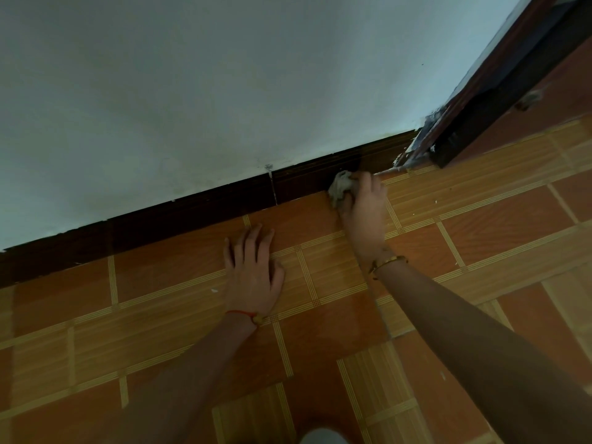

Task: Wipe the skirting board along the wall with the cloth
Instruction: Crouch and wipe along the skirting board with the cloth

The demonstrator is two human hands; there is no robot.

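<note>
A dark brown skirting board (192, 216) runs diagonally along the foot of the pale wall, from lower left up to a door frame at the right. My right hand (363, 209) grips a crumpled light grey cloth (340, 187) and presses it against the skirting board near its right end. The cloth is partly hidden under my fingers. My left hand (253, 274) lies flat on the orange tiled floor, fingers spread, a short way in front of the board and holding nothing.
A dark wooden door frame (474, 120) stands at the upper right where the skirting ends. The floor (160, 331) is orange and tan tiles with small white specks. A vertical joint (272, 187) splits the skirting left of the cloth.
</note>
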